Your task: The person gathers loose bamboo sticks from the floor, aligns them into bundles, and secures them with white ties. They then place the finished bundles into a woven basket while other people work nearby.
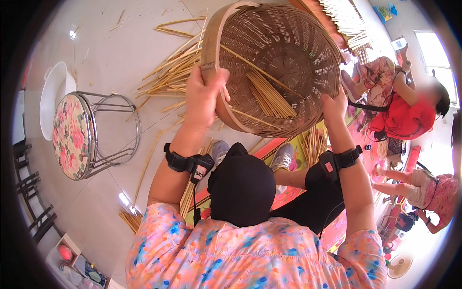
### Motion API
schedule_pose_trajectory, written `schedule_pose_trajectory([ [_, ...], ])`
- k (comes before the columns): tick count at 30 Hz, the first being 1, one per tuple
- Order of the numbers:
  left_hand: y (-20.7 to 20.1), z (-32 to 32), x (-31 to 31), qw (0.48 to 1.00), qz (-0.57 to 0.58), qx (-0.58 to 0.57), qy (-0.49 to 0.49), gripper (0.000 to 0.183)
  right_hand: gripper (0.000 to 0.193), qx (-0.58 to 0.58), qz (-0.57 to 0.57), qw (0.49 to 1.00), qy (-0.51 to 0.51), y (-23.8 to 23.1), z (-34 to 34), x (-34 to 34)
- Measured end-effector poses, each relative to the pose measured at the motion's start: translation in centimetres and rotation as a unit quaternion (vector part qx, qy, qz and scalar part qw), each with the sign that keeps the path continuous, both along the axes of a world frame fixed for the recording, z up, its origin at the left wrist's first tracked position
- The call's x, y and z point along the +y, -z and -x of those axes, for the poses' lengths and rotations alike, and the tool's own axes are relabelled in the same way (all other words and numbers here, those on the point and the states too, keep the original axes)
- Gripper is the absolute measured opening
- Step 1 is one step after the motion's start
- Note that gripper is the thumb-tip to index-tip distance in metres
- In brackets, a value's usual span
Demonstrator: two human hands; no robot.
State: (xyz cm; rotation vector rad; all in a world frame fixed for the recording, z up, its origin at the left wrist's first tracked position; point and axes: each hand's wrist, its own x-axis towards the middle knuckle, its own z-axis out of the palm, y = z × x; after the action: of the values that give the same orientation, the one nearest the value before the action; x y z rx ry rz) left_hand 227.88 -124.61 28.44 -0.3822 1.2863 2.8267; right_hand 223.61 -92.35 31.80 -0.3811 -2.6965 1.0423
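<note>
Both my hands hold up a round brown woven basket (315, 53), its opening tilted toward me. My left hand (204, 96) is closed on the broad wooden hoop handle (210, 48) at the left side. At the lower right, my right hand (334, 102) grips the woven rim, the thumb over the edge and the other fingers hidden behind it. A bundle of short straw-coloured sticks (272, 96) rests inside. One longer stick (262, 72) slants across the basket's interior.
Loose straw-coloured stalks (168, 72) lie spread on the tiled floor left of the basket, with more (315, 144) near my right forearm. A flower-patterned stool (72, 137) lies on its side by a white tub (50, 96). Two people (409, 113) (433, 192) are at the right.
</note>
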Motion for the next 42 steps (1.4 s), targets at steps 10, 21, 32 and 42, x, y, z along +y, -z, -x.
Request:
schedule_pose_trajectory([
  [10,12.0,9.6,2.8,0.617,0.715,0.329,-0.006,0.037,0.056,0.008,0.017,1.0,-0.01,0.2,-0.9,0.2],
  [21,14.5,11.7,2.3,0.516,0.747,0.297,0.297,0.019,0.056,-0.023,0.152,0.987,-0.04,-0.7,-0.1,-0.8],
  [32,16.8,11.3,1.3,0.543,0.76,0.286,0.212,0.017,0.066,-0.043,0.011,0.996,-0.073,-2.8,0.9,-2.9],
  [42,16.6,10.1,-0.5,0.541,0.76,0.245,0.263,0.032,0.068,0.002,-0.052,0.992,-0.111,-3.0,0.8,-3.0],
])
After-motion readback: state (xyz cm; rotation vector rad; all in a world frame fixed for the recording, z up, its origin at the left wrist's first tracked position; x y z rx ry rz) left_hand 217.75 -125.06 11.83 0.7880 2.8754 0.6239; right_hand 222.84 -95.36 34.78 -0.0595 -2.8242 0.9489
